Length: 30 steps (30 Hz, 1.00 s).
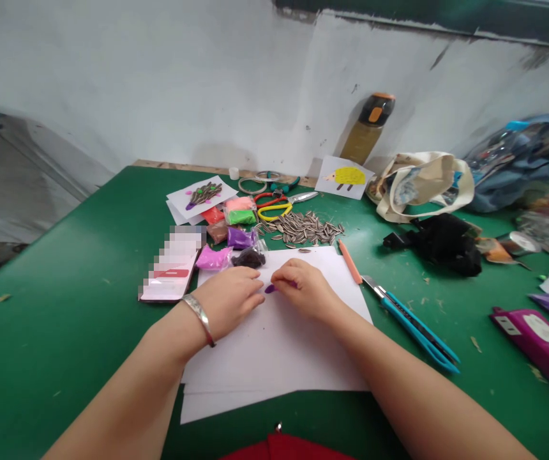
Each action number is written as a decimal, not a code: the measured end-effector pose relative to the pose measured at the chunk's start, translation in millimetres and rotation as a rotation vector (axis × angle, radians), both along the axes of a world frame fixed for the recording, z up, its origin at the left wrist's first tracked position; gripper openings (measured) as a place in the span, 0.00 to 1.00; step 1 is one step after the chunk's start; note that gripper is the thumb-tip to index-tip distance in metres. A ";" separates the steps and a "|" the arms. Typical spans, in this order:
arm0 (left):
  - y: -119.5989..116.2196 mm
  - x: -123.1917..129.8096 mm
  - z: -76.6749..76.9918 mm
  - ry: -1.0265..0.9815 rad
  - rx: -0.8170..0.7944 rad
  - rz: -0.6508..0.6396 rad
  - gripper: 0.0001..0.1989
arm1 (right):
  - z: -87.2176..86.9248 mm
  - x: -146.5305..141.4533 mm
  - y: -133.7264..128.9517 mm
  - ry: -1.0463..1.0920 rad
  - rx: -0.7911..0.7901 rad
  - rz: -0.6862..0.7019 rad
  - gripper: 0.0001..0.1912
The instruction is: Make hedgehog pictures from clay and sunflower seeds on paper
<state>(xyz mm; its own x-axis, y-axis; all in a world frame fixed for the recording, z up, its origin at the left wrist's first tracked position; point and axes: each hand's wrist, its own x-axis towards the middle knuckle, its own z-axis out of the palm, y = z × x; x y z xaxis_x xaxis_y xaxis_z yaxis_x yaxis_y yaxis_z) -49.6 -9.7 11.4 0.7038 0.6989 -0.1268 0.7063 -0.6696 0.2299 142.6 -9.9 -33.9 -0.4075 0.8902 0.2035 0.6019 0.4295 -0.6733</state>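
our left hand (229, 300) curls narrow, holding nothing we can see, just beside the purple clay (269, 289) that our right hand (303, 291) pinches on the white paper (274, 364); pressing too hard could smear it, and reaching carelessly rightward could catch the blue utility knife (411, 322).

The white paper sheets (274, 345) are smooth and matt, and the small lump of purple modelling clay (269, 289) on them looks soft and dull. The green table (64, 358) has a smooth matt top, with a wooden strip (217, 168) along its far side. The sunflower seeds (303, 229) have dry, ridged shells. More clay sits in glossy clear plastic bags (240, 237). The craft knife (413, 329) has a shiny blue plastic body, the bangle (199, 317) is polished metal, the tote bag (422, 185) is cream cloth, and the wall (135, 83) is scuffed, uneven paint
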 end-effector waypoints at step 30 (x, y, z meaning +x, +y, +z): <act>0.2 2.1 -3.1 0.041 -0.077 0.009 0.11 | -0.4 -0.4 -17.6 -0.346 0.341 0.151 0.09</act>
